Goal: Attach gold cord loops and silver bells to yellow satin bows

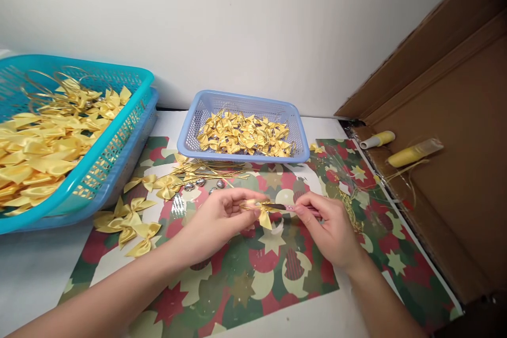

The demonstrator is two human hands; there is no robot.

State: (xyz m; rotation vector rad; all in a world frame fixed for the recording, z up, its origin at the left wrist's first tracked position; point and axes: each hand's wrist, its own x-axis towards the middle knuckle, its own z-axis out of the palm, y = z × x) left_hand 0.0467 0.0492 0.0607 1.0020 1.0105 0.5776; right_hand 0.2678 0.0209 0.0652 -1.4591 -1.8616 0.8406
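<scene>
On the left, the teal basket [147, 80] sits over a blue basket [130, 161] and is heaped with bows; a knock from the left forearm could tip some off the pile onto the worktop [27, 269]. Just right of it, loose bows [143, 238] lie on the patterned sheet [273, 264], near enough to the forearm that a sleeve-height sweep might drag or crease them. Farther right, small bells [189, 186] lie beyond the left hand [219, 219]; being round, they would probably roll if its knuckles brushed them, and the gold wires [209, 171] beside them could snag or scatter. The left grip pinches the held bow [265, 218] between thumb and fingers, over the sheet and on the near side of the small basket [242, 157]. If that pinch slackens, the bow could twist or slip; if it squeezes too hard, the satiny loops may flatten. The right grip is closed round the handle of a pink tool [291, 207], whose dark tip meets the bow close to the left fingers; a slip there could nick fabric or skin, though its edge is too small to judge. Beyond the right hand [331, 226], tangled thread [347, 205] might catch on the wrist.
</scene>
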